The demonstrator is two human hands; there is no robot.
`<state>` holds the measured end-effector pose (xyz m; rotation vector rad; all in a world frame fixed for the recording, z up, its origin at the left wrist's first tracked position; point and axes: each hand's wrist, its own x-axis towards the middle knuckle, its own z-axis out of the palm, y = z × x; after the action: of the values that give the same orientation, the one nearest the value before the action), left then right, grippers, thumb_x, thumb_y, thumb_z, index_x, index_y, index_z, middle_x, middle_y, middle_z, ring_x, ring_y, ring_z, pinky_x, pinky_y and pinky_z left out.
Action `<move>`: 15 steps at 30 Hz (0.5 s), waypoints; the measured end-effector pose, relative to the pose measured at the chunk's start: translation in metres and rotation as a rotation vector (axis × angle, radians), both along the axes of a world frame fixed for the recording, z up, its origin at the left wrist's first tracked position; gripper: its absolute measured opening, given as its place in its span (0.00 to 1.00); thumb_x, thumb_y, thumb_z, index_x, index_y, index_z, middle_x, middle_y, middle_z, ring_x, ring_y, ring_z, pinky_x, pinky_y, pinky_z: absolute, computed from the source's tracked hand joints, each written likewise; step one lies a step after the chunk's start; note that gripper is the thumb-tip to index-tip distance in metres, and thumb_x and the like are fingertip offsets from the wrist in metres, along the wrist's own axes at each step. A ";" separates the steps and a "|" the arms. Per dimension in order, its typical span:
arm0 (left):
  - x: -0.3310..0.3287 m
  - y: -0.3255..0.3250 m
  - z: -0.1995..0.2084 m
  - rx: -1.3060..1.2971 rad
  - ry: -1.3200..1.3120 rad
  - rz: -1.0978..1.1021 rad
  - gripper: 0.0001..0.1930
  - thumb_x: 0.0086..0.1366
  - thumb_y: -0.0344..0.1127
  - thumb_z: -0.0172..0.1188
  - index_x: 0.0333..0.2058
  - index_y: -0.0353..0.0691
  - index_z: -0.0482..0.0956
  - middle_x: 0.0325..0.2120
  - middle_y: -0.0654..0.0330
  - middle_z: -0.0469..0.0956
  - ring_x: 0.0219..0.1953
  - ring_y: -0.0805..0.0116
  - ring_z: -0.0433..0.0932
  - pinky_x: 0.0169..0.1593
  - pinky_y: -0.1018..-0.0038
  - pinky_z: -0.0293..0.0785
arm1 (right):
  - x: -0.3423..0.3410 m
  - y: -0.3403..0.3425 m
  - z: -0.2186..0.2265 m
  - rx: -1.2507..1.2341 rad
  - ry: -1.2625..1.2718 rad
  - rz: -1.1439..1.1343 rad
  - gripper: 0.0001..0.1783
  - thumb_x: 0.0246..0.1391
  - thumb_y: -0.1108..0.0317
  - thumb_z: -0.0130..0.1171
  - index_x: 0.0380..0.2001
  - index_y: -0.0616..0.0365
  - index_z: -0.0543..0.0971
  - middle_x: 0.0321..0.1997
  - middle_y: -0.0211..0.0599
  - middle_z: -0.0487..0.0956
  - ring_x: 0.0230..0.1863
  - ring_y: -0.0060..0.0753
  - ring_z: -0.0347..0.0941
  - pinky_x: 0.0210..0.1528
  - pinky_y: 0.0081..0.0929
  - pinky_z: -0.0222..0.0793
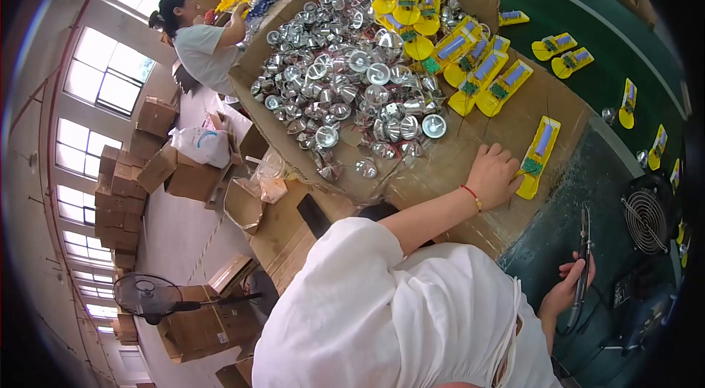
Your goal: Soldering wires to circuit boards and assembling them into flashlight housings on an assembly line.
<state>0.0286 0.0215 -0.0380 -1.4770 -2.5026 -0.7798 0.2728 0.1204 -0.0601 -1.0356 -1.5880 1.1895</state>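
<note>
On the cardboard sheet (455, 160), my left hand (493, 173) has its fingers bent and closed on the edge of a yellow plastic housing (538, 158). A blue cylindrical battery and a small green circuit board lie in that housing. Exactly what the fingertips pinch is partly hidden. To the right, my right hand (567, 287) is wrapped round a soldering iron (582, 278) with a dark handle, a slim metal front pointing away from me, and a trailing cable. Several similar yellow housings (477, 76) with batteries and boards lie grouped beyond my left hand.
A large heap of silvery lamp reflectors (352, 72) fills the cardboard tray's left side. More yellow housings (573, 61) sit along the green belt (529, 28). A round fan grille (645, 220) stands at right. Another person (202, 43) works at far left, near stacked cartons (121, 190).
</note>
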 end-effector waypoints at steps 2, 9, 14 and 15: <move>0.002 -0.002 -0.002 -0.009 -0.020 -0.038 0.11 0.50 0.42 0.58 0.18 0.42 0.73 0.22 0.59 0.70 0.33 0.61 0.68 0.39 0.66 0.61 | 0.008 -0.001 -0.003 0.007 -0.008 -0.027 0.18 0.60 0.63 0.46 0.47 0.65 0.68 0.36 0.36 0.76 0.23 0.17 0.64 0.26 0.15 0.57; -0.015 -0.070 0.021 0.090 0.071 -0.060 0.11 0.45 0.41 0.63 0.21 0.42 0.72 0.31 0.55 0.69 0.34 0.55 0.67 0.38 0.61 0.61 | -0.002 0.003 -0.008 0.010 0.112 -0.024 0.17 0.59 0.65 0.46 0.46 0.66 0.68 0.33 0.39 0.77 0.21 0.17 0.64 0.24 0.14 0.58; -0.074 -0.112 0.047 0.127 0.324 0.349 0.14 0.44 0.37 0.65 0.29 0.44 0.72 0.31 0.60 0.71 0.38 0.58 0.69 0.42 0.65 0.61 | -0.002 0.005 -0.003 0.008 0.115 -0.026 0.17 0.59 0.63 0.47 0.44 0.67 0.69 0.32 0.37 0.76 0.21 0.17 0.66 0.23 0.14 0.59; -0.079 -0.117 0.051 0.118 0.341 0.428 0.15 0.44 0.37 0.65 0.31 0.44 0.71 0.31 0.60 0.71 0.38 0.58 0.69 0.42 0.65 0.61 | -0.002 0.004 -0.003 0.010 0.110 -0.027 0.17 0.59 0.63 0.47 0.44 0.67 0.69 0.32 0.37 0.76 0.21 0.17 0.66 0.23 0.14 0.59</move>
<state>-0.0506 -0.0952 0.0129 -0.8962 -2.3381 -0.5352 0.2710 0.1244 -0.0627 -0.9661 -1.4891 1.1978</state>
